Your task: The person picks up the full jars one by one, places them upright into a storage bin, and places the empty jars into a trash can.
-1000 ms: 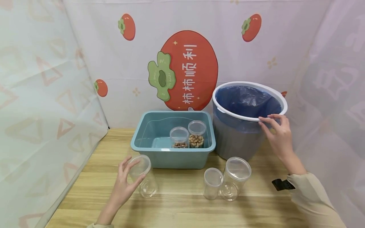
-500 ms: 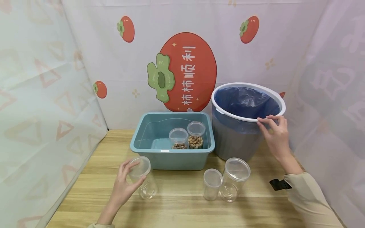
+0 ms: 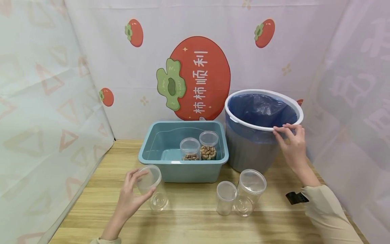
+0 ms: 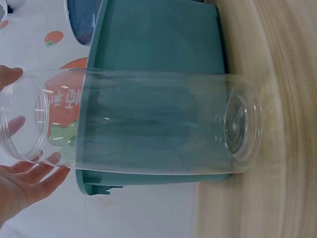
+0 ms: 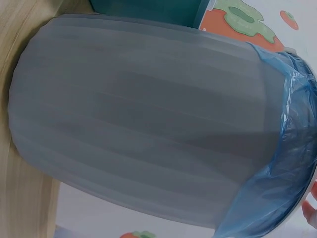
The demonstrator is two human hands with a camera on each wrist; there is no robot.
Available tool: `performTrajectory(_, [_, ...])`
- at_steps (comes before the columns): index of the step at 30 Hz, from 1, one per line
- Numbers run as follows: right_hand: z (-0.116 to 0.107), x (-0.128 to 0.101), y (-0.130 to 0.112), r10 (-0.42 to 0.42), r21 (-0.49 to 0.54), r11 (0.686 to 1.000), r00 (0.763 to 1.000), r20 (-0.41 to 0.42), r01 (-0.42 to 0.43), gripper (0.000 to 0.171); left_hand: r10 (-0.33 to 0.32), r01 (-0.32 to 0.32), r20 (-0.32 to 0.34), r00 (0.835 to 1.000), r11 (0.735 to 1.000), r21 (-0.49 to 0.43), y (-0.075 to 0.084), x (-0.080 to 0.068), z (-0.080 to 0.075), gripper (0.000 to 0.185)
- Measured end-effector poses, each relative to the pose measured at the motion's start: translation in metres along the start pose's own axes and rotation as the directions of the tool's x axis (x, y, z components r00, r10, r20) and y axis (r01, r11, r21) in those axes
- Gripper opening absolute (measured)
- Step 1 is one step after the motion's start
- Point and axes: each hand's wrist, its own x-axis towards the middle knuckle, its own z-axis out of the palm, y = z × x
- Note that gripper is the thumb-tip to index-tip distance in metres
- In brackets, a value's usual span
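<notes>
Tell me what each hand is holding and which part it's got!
The left hand holds a clear jar around its top end. The right hand holds the gray bin by its white rim, at the front right.

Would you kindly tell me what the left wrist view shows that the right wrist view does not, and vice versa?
Only the left wrist view shows the clear jar, with the left hand around its upper end. Only the right wrist view shows the grey outer wall of the bin and a little of the right hand by its rim. Both show the teal tub, the wooden tabletop, the persimmon-print backdrop and part of the blue liner.
</notes>
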Motion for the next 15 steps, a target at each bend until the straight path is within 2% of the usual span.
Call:
performTrajectory(6, [0.0,0.0,0.001,-0.003,0.002,1.0,1.0,0.004,0.003,0.028,0.063,-0.063,0.0,0.998,0.998,-0.029,0.009,0.011,-0.007,0.06])
performTrajectory(11, [0.0,-0.001,0.001,0.002,-0.005,1.0,1.0,0.006,-0.002,0.027,0.094,-0.095,-0.017,0.995,0.99,-0.101,0.017,0.022,-0.013,0.061])
performTrajectory(15, [0.001,-0.001,0.001,0.003,-0.014,1.0,1.0,0.004,-0.003,0.026,0.094,-0.096,-0.022,0.995,0.986,-0.133,0.023,0.03,-0.017,0.06])
